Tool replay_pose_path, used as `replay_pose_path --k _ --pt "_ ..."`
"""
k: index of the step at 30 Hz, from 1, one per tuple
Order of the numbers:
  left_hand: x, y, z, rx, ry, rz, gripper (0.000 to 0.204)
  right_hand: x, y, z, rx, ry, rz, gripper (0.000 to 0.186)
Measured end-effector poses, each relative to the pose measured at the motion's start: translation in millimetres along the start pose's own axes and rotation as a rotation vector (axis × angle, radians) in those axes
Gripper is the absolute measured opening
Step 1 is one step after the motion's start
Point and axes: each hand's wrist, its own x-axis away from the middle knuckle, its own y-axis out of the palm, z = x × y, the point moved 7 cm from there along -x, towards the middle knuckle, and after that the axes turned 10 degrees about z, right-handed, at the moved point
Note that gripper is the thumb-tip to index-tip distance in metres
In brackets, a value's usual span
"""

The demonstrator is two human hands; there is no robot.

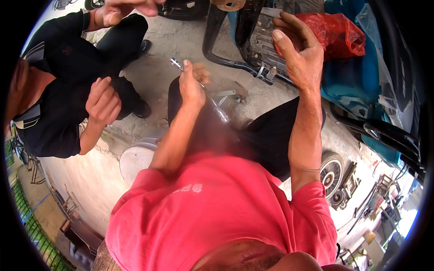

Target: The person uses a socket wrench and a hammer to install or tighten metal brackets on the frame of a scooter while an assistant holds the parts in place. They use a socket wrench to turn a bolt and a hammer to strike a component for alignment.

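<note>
Chrome socket wrench [210, 97] is being held in your left grip [192, 88]; your right grip [302, 58] is standing wide beside a red bag [338, 35].

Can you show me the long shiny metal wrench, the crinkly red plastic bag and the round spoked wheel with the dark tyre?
Long shiny metal wrench [211, 98]: head view, on its thin shaft.
Crinkly red plastic bag [332, 34]: head view, on its crumpled side.
Round spoked wheel with the dark tyre [329, 179]: head view, on its hub.
</note>
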Motion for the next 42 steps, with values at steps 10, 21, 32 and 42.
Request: replay_pose_path --k 10,21,32,42 --pt "-13 12 -187 -0.606 -0.190 -0.101 0.045 6 -21 45 -0.062 0.248 -0.013 0.050" --pt "-81 -49 -323 -1.151 -0.441 -0.346 0.033 -10 30 43 -0.203 0.220 -0.076 0.055" --pt "-67 -22 -239 -2.039 -0.090 -0.396 0.045 2 33 43 -0.101 0.139 -0.143 0.051" --pt "-88 -55 -280 -2.153 -0.009 -0.405 0.038 12 13 30 0.022 0.079 -0.168 0.049"
